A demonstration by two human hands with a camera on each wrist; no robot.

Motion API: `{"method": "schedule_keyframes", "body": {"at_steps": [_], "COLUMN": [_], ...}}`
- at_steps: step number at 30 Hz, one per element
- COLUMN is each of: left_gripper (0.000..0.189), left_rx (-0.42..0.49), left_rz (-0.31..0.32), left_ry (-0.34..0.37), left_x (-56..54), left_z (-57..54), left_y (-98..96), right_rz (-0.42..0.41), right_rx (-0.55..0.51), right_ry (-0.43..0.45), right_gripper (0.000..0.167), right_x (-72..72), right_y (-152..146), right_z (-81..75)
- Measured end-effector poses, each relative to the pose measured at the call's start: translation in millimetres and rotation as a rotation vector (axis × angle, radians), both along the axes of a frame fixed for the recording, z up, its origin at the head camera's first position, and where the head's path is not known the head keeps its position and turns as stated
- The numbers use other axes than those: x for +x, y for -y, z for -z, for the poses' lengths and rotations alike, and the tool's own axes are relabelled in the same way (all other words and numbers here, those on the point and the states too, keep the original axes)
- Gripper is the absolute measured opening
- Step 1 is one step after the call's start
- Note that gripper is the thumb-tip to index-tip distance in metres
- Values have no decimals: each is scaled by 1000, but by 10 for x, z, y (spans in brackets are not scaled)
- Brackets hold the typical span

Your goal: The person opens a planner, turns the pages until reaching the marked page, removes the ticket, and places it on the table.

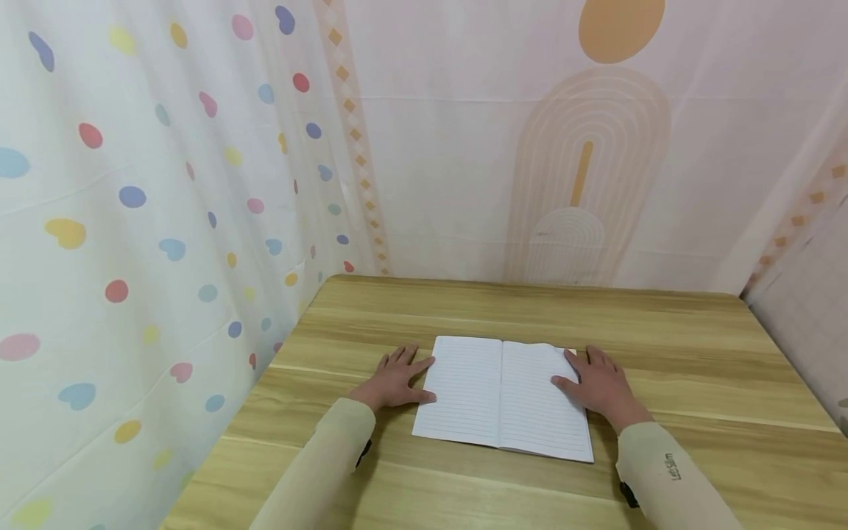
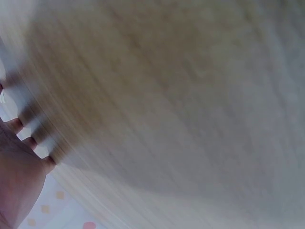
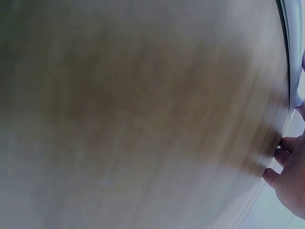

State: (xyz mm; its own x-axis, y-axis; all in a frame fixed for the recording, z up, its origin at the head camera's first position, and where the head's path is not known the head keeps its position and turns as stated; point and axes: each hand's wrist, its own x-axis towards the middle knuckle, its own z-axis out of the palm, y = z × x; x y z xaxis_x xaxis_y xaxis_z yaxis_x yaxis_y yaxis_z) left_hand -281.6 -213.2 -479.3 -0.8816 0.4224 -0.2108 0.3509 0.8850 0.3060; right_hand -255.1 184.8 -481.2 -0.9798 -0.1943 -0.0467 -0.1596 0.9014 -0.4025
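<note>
An open notebook (image 1: 464, 390) with white ruled pages lies flat on the wooden table. My left hand (image 1: 393, 379) rests at its left side, fingers spread, with the thumb and index finger at the page edge. On the other side, my right hand (image 1: 604, 386) has its thumb and index finger on the right page, while its other fingers lie beyond the edge. The left wrist view catches only part of the left hand (image 2: 21, 174), fingertips on the tabletop. In the right wrist view, the notebook's dark edge (image 3: 286, 47) shows above the right hand (image 3: 291, 183).
The wood-grain table (image 1: 530, 309) extends around the notebook on all sides. Behind it hangs a pale curtain (image 1: 450, 184) with an arch print. A curtain with coloured spots (image 1: 152, 280) hangs along the left side.
</note>
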Motion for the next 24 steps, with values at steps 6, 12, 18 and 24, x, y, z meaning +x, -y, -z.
{"method": "schedule_keyframes", "body": {"at_steps": [6, 12, 18, 24], "left_gripper": [81, 81, 81, 81], "left_rx": [-1, 7, -1, 11], "left_rz": [-1, -2, 6, 3], "left_ry": [-3, 5, 3, 4], "left_x": [1, 14, 8, 3], "left_z": [-7, -28, -11, -10], "left_y": [-6, -10, -5, -6], "right_rz": [-5, -49, -47, 20], "right_rx": [-5, -28, -46, -177], "right_ry": [-23, -140, -200, -162], "right_gripper": [71, 54, 49, 57], "right_x": [9, 7, -38, -45], "right_y": [15, 42, 65, 110], "right_z": [-13, 38, 52, -25]}}
